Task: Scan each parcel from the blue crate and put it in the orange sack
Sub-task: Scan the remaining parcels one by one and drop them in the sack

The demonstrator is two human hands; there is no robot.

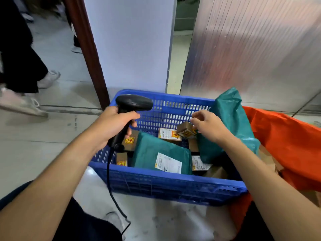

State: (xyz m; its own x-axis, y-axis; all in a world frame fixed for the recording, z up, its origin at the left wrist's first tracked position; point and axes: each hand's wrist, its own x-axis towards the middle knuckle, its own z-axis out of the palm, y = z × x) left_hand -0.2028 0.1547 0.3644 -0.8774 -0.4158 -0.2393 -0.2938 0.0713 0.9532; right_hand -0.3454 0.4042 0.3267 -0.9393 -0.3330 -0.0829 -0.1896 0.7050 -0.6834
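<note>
While left hand gripped the black plastic handheld scanner, right hand pinched a small brown cardboard parcel above the blue perforated plastic crate; orange fabric sack sat at crate's 3 o'clock.

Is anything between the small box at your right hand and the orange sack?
Yes. A tall teal bag leans at the crate's right end, between the box and the sack; the right hand would probably lift over it.
</note>
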